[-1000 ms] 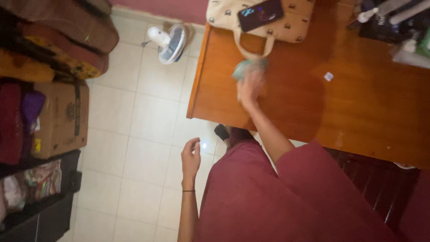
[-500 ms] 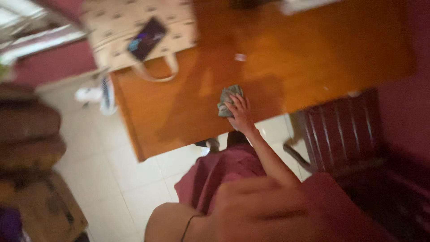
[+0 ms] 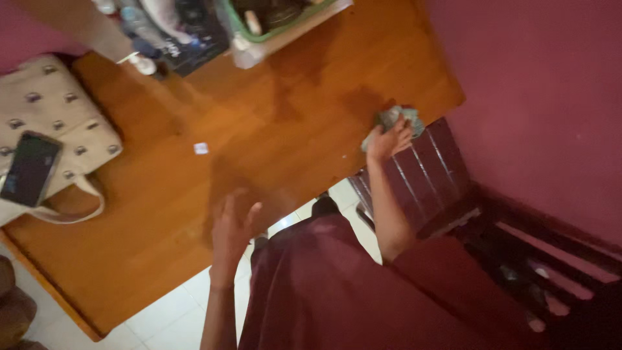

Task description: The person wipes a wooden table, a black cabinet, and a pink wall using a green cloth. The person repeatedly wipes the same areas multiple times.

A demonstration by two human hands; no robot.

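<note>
Of the hands, the right hand (image 3: 389, 139) grips a grey-green cloth (image 3: 394, 119) (at the wooden table (image 3: 291, 129) corner), left hand (image 3: 230, 233) spread, empty.

Orange-brown wooden table (image 3: 272, 129), beige studded handbag (image 3: 48, 123) at its left end, small white scrap (image 3: 201, 148) mid-top, grey-green cloth (image 3: 393, 121) at the right edge, cluttered green-rimmed tray (image 3: 285, 26) at the back

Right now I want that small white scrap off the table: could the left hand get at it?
Probably yes: the left hand hovers open over the table, with only bare wood between it and the white scrap.
</note>
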